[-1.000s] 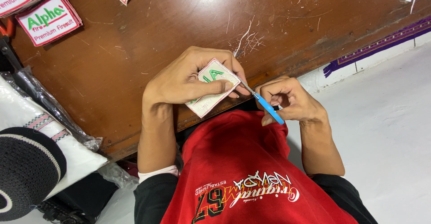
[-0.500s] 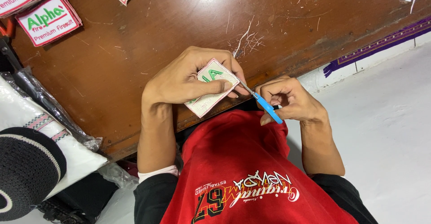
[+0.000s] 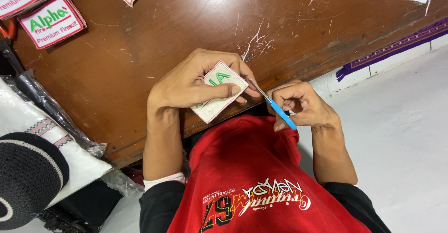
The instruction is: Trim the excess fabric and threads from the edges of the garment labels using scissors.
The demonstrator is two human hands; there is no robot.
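Trimming an embroidered patch over the edge of the wooden table

Head view: left hand (image 3: 186,86) is clamped on a square embroidered patch (image 3: 218,92), white with a red border and green lettering, held just above the near edge of the brown wooden table (image 3: 140,41). Right hand (image 3: 303,107) is closed around blue-handled thread snips (image 3: 275,106), blade tips right at the patch's right corner. The patch looks light and fairly stiff, bendy but not floppy, so I'd guess pinching it across the face and back like that is the way to hold it. More patches (image 3: 49,20) lie at the table's far left, cut off by the frame. Can't make out the snip blades, too small, and fingers hide the patch's left part.
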